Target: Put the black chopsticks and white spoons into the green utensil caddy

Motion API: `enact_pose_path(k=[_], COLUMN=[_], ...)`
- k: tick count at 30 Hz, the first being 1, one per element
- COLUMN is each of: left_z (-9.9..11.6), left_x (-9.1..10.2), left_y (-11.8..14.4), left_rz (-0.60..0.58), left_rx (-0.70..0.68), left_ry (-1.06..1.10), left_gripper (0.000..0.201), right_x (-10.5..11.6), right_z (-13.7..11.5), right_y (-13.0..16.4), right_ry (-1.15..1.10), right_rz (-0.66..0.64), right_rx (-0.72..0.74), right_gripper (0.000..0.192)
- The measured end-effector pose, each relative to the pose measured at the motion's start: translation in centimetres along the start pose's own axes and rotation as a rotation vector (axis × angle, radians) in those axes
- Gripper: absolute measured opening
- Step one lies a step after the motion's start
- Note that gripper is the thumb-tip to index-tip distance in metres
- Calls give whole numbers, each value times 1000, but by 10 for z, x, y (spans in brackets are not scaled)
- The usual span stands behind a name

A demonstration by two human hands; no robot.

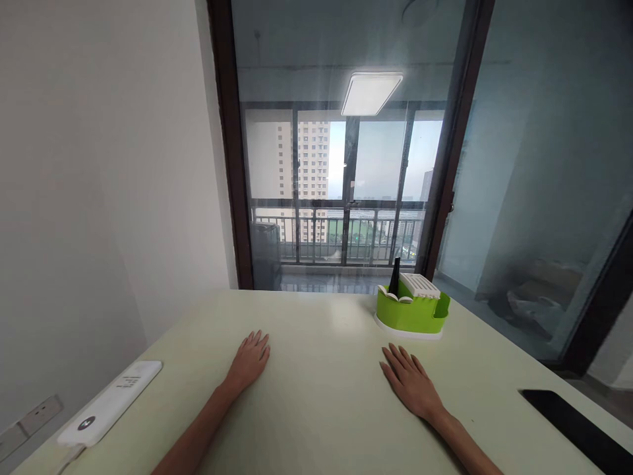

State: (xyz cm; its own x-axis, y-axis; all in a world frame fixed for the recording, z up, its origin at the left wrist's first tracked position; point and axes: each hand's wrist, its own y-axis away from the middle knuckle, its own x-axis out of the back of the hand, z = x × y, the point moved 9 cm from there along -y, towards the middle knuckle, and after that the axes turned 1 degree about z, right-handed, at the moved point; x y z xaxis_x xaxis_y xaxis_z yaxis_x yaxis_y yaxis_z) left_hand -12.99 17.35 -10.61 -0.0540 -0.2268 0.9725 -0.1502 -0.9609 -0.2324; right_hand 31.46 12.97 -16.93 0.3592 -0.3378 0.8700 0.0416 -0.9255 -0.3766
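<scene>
L hand lies palm down on the pale counter, fingers out straight & slightly spread, nothing visibly held; underside hidden. R hand same: palm down, fingers extended w/ small gaps btwn them, thumb out to the side, no visible grip on anything. Hands well apart, bare counter btwn them, both forearms coming in from the near edge.

Green organizer stands upright just beyond R hand's fingertips, near but apart from them. It has a white base, a white slatted top & a black upright piece poking up on its left side. To the right of R hand, well apart, a flat black slab lies near the counter's edge; can't ID it.

Left of L hand, also apart, is a white flat device w/ small print & a dark round mark; a white cable runs from its near end. Farther left, lower than the counter top, a wall socket.

Beyond both hands, past the far edge: dark-framed glass, a lit rect. panel showing in it, plus railing & tall bldg.
</scene>
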Motion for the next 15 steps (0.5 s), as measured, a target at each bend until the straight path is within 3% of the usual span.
enact_pose_path(k=[4,9,12,15], left_z=[-2,-1,1,1], left_x=[-3,-4,-4,-2], left_y=[0,0,0,0], left_rz=[22,60,60,65], left_rx=[1,0,-7,-7], left_ry=[26,62,53,44], left_gripper=[57,57,57,56], right_x=[18,64,80,81], right_z=[24,95,131,147], right_y=[-11,-30,-42,-55], right_ry=[-36,-34,-19,7], right_rz=[157,409,457,421], right_rx=[-76,-344,-429,-384], right_gripper=[67,84,88,80])
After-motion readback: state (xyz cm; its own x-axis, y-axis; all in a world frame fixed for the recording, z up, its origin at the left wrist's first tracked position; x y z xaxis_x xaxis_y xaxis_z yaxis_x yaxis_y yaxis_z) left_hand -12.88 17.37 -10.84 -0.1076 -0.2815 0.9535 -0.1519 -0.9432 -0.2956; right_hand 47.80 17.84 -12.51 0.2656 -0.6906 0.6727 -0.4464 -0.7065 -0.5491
